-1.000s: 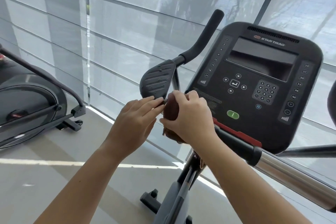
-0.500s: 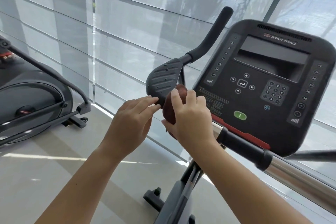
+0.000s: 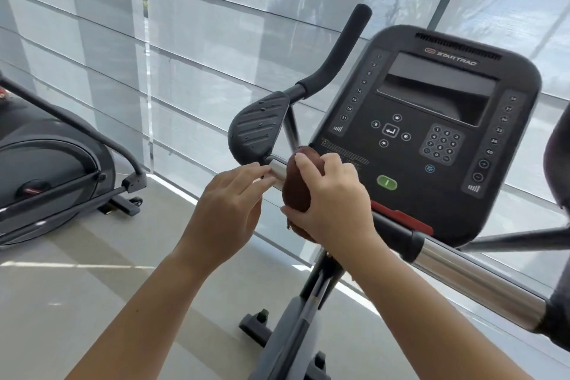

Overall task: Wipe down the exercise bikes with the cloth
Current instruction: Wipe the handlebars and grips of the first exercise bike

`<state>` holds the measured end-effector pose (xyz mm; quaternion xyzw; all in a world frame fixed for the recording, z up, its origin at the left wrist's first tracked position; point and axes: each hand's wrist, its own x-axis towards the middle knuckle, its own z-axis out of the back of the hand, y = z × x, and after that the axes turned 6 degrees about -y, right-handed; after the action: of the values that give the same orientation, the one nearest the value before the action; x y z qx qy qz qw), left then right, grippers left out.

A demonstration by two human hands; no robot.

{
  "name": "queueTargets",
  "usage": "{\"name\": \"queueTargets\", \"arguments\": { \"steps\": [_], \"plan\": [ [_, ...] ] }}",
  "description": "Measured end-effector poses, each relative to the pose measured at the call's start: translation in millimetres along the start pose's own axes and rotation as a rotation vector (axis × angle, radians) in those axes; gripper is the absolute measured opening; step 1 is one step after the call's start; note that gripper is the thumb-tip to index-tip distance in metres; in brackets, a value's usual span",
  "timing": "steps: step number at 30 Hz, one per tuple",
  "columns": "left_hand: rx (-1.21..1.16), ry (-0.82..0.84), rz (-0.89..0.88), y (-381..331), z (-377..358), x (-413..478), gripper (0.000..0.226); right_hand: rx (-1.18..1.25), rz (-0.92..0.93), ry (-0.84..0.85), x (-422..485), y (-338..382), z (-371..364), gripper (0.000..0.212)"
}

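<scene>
An exercise bike stands before me with a black Star Trac console (image 3: 431, 133) and a chrome handlebar (image 3: 468, 274). A ribbed black elbow pad (image 3: 257, 129) with water droplets sits left of the console, below an upright black grip (image 3: 342, 49). My right hand (image 3: 333, 203) grips a dark brown cloth (image 3: 296, 188) wrapped round the chrome bar just right of the pad. My left hand (image 3: 229, 210) has relaxed fingers whose tips touch the bare chrome stub (image 3: 277, 168) beside the cloth.
Another black machine (image 3: 52, 176) stands at the left on the pale floor (image 3: 77, 302). Window blinds (image 3: 216, 25) fill the background close behind the bike. The bike's frame and front feet (image 3: 256, 327) lie below my arms. A second pad edge (image 3: 558, 148) shows at far right.
My right hand has slid the cloth to the right along the bar, away from the elbow pad, uncovering a chrome stub. My left hand's fingertips moved from the pad's edge onto that stub.
</scene>
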<state>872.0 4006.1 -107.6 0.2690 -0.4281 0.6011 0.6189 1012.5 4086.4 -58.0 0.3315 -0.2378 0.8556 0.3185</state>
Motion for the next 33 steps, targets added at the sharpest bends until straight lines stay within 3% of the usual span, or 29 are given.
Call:
{"name": "queueTargets", "arguments": {
  "steps": [2,4,6,9,11,13,17,19,22,24,26,29,30,32,33],
  "plan": [
    [-0.008,0.004,-0.001,-3,1,-1,0.029,0.268,-0.181,0.306,15,-18,13,0.062],
    [-0.022,-0.003,-0.006,-6,-1,0,0.026,0.426,-0.303,0.43,19,-34,22,0.054],
    [-0.042,-0.012,-0.02,-12,-5,2,0.027,0.358,-0.296,0.325,7,-34,24,0.056],
    [-0.071,-0.019,-0.04,-24,-12,4,0.027,-0.084,-0.109,-0.055,-32,-21,11,0.063],
    [-0.089,-0.009,-0.047,-32,-16,3,0.028,-0.249,-0.028,-0.183,-48,-19,11,0.063],
    [-0.095,-0.002,-0.049,-38,-18,2,0.028,-0.157,-0.031,-0.109,-44,-30,20,0.067],
    [-0.105,-0.007,-0.024,-48,-20,3,0.029,0.355,-0.335,0.525,-16,-68,55,0.056],
    [-0.114,-0.008,-0.029,-53,-22,5,0.029,0.31,-0.305,0.503,-20,-73,57,0.054],
    [-0.132,-0.005,-0.038,-62,-27,8,0.028,-0.115,-0.121,0.121,-50,-58,44,0.063],
    [-0.143,-0.003,-0.044,-69,-30,8,0.027,-0.264,-0.05,-0.042,-67,-51,42,0.066],
    [-0.144,0.0,-0.055,-74,-32,8,0.027,-0.177,-0.068,0.034,-60,-57,49,0.065],
    [-0.151,0.002,-0.073,-79,-32,8,0.029,0.215,-0.272,0.441,-38,-81,69,0.056],
    [-0.153,0.002,-0.075,-80,-32,8,0.029,0.305,-0.317,0.496,-36,-89,73,0.055],
    [-0.151,0.003,-0.081,-81,-33,8,0.029,0.343,-0.356,0.459,-43,-92,76,0.056],
    [-0.15,0.004,-0.086,-81,-34,8,0.029,0.268,-0.326,0.355,-51,-90,76,0.058]
  ]
}}
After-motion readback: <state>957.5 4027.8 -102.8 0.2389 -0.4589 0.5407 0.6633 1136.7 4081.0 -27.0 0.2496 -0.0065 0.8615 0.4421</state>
